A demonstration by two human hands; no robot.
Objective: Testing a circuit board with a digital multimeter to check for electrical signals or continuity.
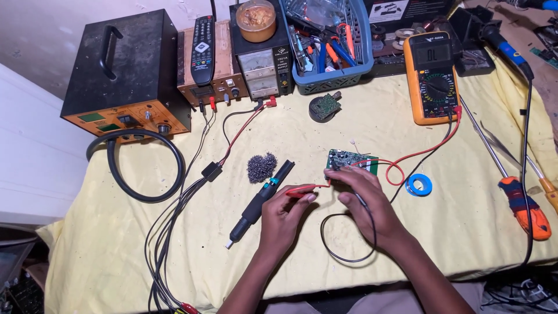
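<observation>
1. Left hand (283, 214) pinches the red probe (307, 188) between thumb and fingers; tip points right, toward the board (351, 159).
2. Right hand (361, 199) is closed on the black probe (361, 202), fingertips at the board's near-left edge.
3. Board lies flat on the yellow-covered tabletop (442, 232), centre, just ahead of both hands.
4. Red and black leads run right to the orange multimeter (431, 77).
5. Black iron (259, 202) lies just left of the left hand; steel wool (261, 167) beyond it.
6. Blue tape roll (418, 185) sits right of the board.
</observation>
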